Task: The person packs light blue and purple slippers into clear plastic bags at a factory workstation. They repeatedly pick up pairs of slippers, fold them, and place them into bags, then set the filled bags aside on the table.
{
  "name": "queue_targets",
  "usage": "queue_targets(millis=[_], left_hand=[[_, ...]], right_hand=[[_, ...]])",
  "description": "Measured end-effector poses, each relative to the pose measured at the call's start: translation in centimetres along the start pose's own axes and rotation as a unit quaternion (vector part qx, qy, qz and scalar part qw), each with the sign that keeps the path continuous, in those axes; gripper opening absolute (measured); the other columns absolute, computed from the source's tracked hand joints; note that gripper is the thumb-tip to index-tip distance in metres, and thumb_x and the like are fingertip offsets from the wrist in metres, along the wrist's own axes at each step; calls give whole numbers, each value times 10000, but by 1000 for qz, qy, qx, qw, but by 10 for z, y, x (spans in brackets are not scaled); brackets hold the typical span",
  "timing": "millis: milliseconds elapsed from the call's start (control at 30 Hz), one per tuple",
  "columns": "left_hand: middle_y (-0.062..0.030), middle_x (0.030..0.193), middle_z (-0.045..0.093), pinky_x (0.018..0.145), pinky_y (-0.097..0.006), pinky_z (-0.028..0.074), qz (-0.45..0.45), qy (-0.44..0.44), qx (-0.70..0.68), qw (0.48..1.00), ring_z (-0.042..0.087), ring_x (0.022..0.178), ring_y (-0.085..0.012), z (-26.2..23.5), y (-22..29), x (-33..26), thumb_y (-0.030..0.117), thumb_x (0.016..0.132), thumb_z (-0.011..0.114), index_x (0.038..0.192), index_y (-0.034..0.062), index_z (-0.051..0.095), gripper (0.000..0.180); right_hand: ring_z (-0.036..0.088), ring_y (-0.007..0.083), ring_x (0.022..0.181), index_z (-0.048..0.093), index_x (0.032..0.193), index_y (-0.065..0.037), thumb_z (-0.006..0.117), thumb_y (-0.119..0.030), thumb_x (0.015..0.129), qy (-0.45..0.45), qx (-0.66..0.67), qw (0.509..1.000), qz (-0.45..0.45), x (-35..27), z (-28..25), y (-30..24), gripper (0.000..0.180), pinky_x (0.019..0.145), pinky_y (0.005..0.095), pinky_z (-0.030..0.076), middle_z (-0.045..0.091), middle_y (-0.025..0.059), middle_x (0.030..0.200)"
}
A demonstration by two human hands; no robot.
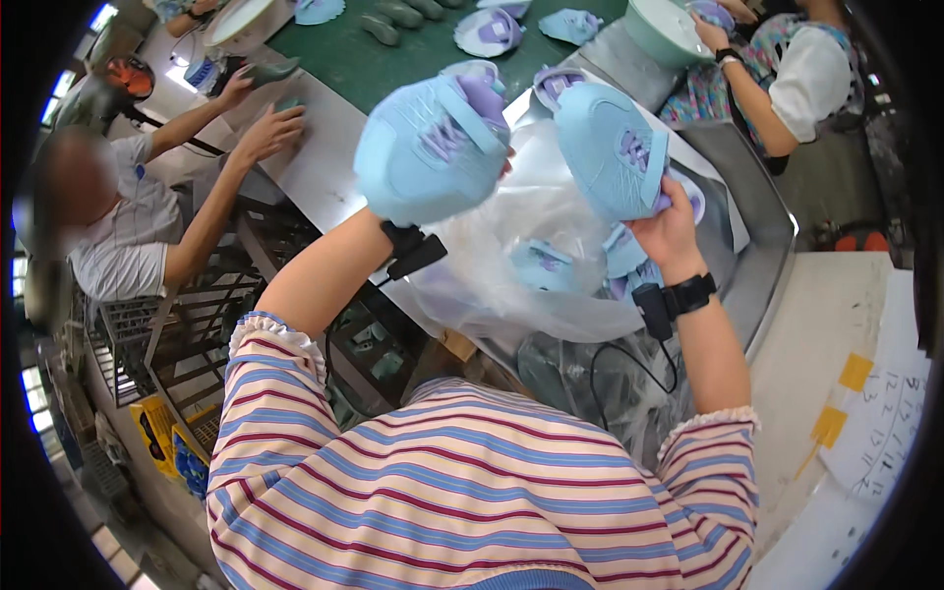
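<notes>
Left hand [508, 164], finger spread hidden, holds a domed, pale-blue, lilac-laced shoe upper [408, 167]. Right hand [670, 232], fingers closed, grips a matching upper [602, 157] above crumpled translucent plastic [487, 258].

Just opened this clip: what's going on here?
The person's left hand, mostly hidden, and right hand each hold up a light-blue piece that looks like a shoe upper: the left piece and the right piece. Below, more blue pieces lie among clear plastic. Co-workers sit on both sides.
</notes>
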State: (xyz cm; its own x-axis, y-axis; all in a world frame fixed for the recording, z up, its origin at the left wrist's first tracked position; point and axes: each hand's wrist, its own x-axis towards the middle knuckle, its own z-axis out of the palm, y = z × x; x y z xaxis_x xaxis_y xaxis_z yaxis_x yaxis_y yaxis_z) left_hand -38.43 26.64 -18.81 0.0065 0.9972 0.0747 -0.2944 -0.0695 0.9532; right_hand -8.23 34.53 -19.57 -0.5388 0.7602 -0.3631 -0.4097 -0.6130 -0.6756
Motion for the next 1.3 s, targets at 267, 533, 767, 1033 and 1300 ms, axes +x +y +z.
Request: queue_targets(millis=[267,533,767,1033,1300], left_hand=[[-67,655,564,401,-223,345,-217,-76,-31,973,471,454,-108,10,6,-34,243,874,504,890,91,567,165],[-51,650,587,360,-182,348,-251,73,55,964,478,425,-57,-92,-30,15,226,851,515,924,68,564,180],[-94,1198,525,864,-409,434,-223,-63,-149,961,507,1094,-233,-73,-59,33,350,881,471,1202,47,478,442],[-37,884,606,697,-277,471,68,211,10,975,578,776,-118,-95,-16,70,141,860,529,1037,37,541,205],[-80,1111,537,820,-332,430,-82,51,44,994,543,990,-173,-71,68,80,259,840,548,1280,12,342,545]], right_hand=[[551,243,1019,549,1101,-49,396,-270,857,-62,80,994,49,9,44,29,363,914,414,407,592,87,1093],[493,250,1073,485,1167,-167,373,-351,843,4,62,996,58,34,48,76,389,846,448,411,522,45,1185],[500,255,1070,390,1221,-124,390,-367,867,31,-48,994,-89,53,66,83,429,802,426,459,482,93,1197],[576,246,934,314,1272,-47,448,-362,906,-116,-272,955,-13,37,75,98,501,713,332,492,475,123,1132],[585,150,852,482,1150,-13,496,-155,883,-65,-359,930,34,-22,4,61,302,715,259,466,581,66,948]])
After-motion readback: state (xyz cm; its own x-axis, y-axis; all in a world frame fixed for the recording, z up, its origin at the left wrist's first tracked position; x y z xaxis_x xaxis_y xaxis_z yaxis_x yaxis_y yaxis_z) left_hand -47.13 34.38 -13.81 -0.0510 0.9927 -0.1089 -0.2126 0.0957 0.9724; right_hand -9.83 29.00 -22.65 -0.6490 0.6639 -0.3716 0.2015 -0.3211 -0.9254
